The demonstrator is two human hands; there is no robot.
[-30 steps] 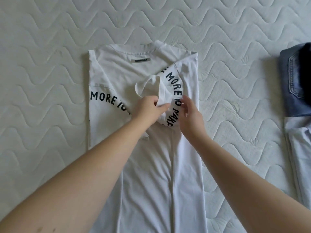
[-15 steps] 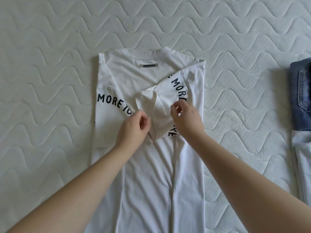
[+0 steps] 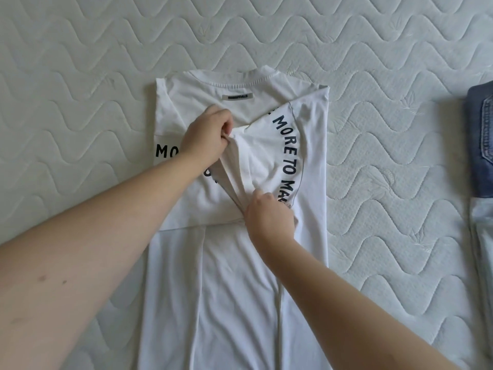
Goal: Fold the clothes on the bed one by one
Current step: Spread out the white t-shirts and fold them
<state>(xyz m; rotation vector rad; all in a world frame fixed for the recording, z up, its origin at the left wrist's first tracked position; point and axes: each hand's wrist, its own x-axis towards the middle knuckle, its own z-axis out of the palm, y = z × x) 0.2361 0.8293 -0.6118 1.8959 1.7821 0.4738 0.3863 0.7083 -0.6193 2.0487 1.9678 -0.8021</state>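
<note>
On the quilted mattress (image 3: 80, 76) a white T-shirt (image 3: 234, 289) lies lengthwise, collar at the far end, with both sides turned in toward the middle so that it forms a long narrow strip. Its right sleeve (image 3: 269, 158) lies over the folded panel, beside the curved black lettering, and both hands are working on it. The left hand (image 3: 206, 136) pinches the sleeve's upper corner between thumb and curled fingers, just below the neck label (image 3: 237, 96). The right hand (image 3: 268, 212) grips the sleeve's lower end, fingers curled round bunched cloth, near the point where the sleeve meets the body. Between the two hands the sleeve edge runs taut on a slant. The step in hand looks like laying this sleeve flat within the strip, the last tidying before the shirt is folded across its length. The next move probably calls for drawing the sleeve straight, setting it down without creases inside the shirt's side edges, then letting go and reaching for the hem, which lies out of sight below the frame. Thin jersey like this wrinkles easily, so a smoothing pass with flat palms may be needed. At the right edge lie folded denim (image 3: 481, 140) and a pale garment (image 3: 482, 236) below it, well apart from the shirt.
</note>
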